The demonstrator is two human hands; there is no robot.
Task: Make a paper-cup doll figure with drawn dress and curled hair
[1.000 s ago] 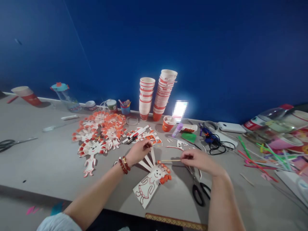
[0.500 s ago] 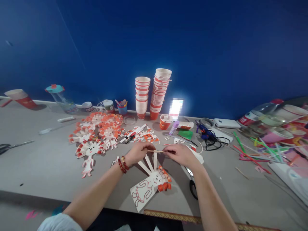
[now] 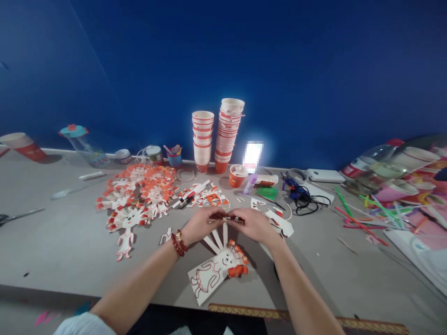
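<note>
My left hand (image 3: 202,226) and my right hand (image 3: 257,226) meet above the table, fingers pinched on a thin wooden stick. The stick is mostly hidden by the fingers. Between the fingertips, the far end of a white paper strip (image 3: 225,231) meets the stick; whether it is wound round cannot be made out. That strip belongs to a paper-cup doll (image 3: 207,280) lying below the hands, with a smiling face, a drawn dress, several straight strips and orange curled ones. Scissors are largely hidden behind my right forearm.
Finished paper dolls (image 3: 127,221) pile up on the left. Behind the hands lie paper scraps (image 3: 213,195), stacked paper cups (image 3: 203,144), a purple glue stick (image 3: 250,184) and a blue glue gun (image 3: 295,188). Coloured pipe cleaners (image 3: 361,225) and bottles crowd the right.
My hands have come closer together along the stick, covering most of it. My right hand moved left, and the scissors are now more hidden. The view has shifted slightly.
</note>
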